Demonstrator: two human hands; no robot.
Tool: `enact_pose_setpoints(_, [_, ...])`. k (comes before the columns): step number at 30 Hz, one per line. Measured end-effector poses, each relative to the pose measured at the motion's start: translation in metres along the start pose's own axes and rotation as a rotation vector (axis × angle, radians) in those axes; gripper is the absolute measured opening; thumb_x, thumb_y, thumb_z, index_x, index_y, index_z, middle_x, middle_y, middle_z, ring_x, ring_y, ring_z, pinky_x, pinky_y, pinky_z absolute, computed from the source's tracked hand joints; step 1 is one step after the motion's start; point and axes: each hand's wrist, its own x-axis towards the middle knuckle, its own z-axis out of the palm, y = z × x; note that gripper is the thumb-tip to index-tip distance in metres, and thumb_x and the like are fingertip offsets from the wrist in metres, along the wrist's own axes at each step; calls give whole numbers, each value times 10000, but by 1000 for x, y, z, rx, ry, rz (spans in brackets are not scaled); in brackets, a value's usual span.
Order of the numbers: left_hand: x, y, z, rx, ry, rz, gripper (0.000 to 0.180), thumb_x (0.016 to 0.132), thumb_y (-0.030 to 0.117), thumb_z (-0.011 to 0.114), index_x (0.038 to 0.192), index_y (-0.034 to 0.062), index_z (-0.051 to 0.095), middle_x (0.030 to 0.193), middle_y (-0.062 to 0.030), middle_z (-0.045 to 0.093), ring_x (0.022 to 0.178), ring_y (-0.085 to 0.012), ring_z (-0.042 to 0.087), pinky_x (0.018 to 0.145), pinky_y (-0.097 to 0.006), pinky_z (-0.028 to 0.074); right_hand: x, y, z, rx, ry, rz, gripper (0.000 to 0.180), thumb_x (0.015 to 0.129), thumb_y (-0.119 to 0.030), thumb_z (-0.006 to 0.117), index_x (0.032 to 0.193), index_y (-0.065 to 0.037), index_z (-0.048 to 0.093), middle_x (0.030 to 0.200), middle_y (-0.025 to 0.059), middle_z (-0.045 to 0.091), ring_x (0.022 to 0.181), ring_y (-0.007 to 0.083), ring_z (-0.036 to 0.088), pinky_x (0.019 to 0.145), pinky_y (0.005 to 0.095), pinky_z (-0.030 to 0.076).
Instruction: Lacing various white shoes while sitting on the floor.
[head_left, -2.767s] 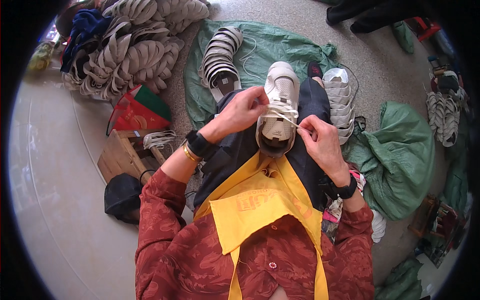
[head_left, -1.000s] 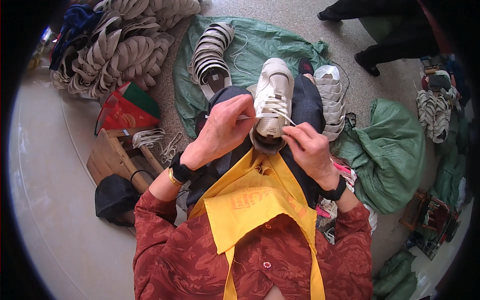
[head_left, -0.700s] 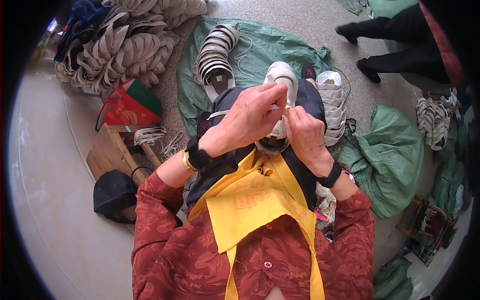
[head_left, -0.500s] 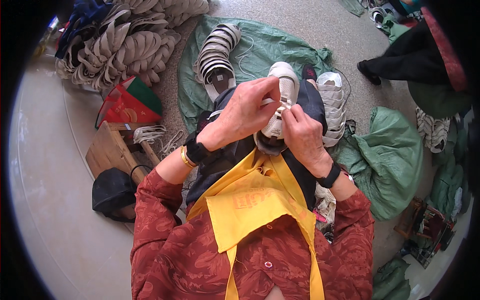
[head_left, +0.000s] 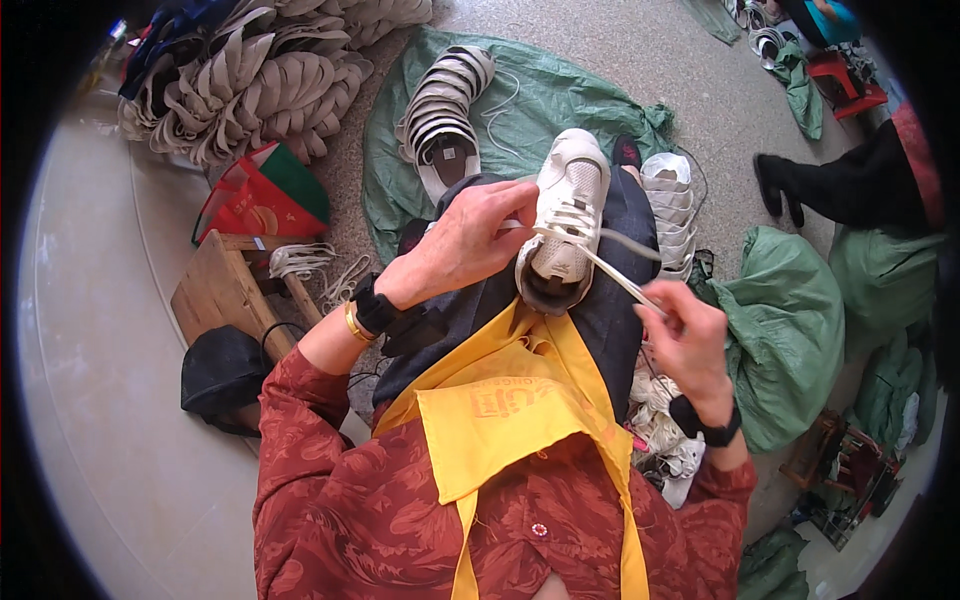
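A white sneaker (head_left: pixel 572 185) rests on my lap, toe pointing away from me, with laces threaded across its tongue. From its eyelets a white shoelace (head_left: pixel 620 278) runs taut down to the right, where the fingers of my right hand (head_left: pixel 688 338) are closed on it. To the left of the shoe, my left hand (head_left: pixel 470 240) pinches another stretch of lace close to the eyelets. A loose loop of lace arcs over the right side of the shoe. The yellow apron (head_left: pixel 520 425) lies below the heel.
Nested rows of shoes (head_left: pixel 447 100) stand on a green sheet (head_left: pixel 395 130), with more white shoes (head_left: pixel 668 210) at right. A wooden stool (head_left: pixel 215 285), a red-green bag (head_left: pixel 265 195) and a heap of shoe parts (head_left: pixel 265 90) are at left. Green sacks (head_left: pixel 785 335) and another person's leg (head_left: pixel 840 185) are at right.
My right hand has moved away from the shoe, down and to the right, drawing the lace out. My left hand has shifted slightly down, uncovering more of the shoe.
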Motion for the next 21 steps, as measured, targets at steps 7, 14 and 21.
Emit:
enact_pose_setpoints(7, [-14,-4,1,17,-56,-41,173,820,-50,656,833,3,492,732,-110,465,633,-269,474,603,-355,420,-49,49,-44,-22,-56,359,124,876,-58,750,967,13,704,684,63,681,537,102,563,523,264,439])
enact_pose_setpoints(14, [-8,1,-1,62,-84,2,182,813,-46,665,859,7,497,740,-119,467,641,-296,481,603,-368,420,-18,31,-1,16,63,162,173,884,-93,742,1027,2,723,847,105,725,536,124,561,534,293,453])
enact_pose_setpoints(21, [-1,19,-10,77,-90,-12,197,824,-38,683,894,-5,502,786,-107,503,639,-252,489,592,-341,427,40,7,44,359,-106,268,178,928,-140,724,984,27,704,774,81,702,503,93,563,466,273,447])
